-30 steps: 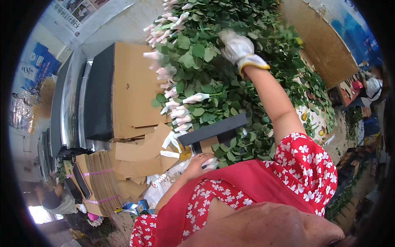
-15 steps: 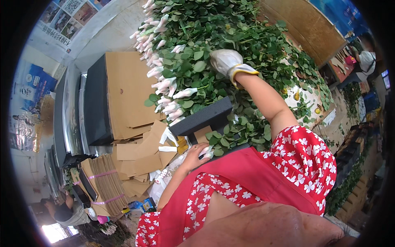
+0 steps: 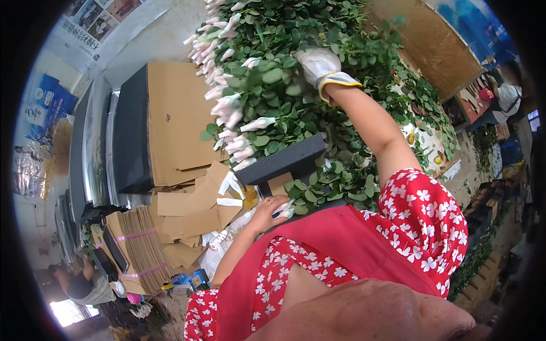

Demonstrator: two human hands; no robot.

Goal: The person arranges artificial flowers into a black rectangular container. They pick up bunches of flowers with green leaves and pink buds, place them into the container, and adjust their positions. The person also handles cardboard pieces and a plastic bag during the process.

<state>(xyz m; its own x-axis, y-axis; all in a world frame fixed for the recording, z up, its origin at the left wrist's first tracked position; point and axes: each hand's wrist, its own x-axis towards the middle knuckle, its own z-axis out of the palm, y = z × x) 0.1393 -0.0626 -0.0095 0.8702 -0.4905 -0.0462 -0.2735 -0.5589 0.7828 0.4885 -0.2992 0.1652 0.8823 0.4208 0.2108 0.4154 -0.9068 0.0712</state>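
My left hand point(image 3: 269, 211), bare, holds netted pale rose buds point(image 3: 284, 212) at the lower end of a black ridged holder point(image 3: 279, 157), where leafy stems point(image 3: 321, 186) lie on brown card point(image 3: 280, 184). My right hand point(image 3: 319, 70), in a white glove with yellow cuff, reaches into a large pile of green rose stems point(image 3: 268, 92); its fingers are blurred and hidden by leaves. Along the pile's left edge are many pale netted buds point(image 3: 224, 107). White strips point(image 3: 228, 186) lie left of the holder.
At left stand stacked cardboard sheets point(image 3: 175, 120), dark and silver boards point(image 3: 128, 133), loose cut pieces point(image 3: 187, 213) and a strapped card bundle point(image 3: 135, 250). A cardboard panel point(image 3: 421, 49) borders the right. Other people point(image 3: 506, 95) are at the far right and lower left point(image 3: 82, 284).
My gloved right hand came toward me through the leaves, then moved slightly away again. My left hand stays at the holder. The whole view has shifted a little.
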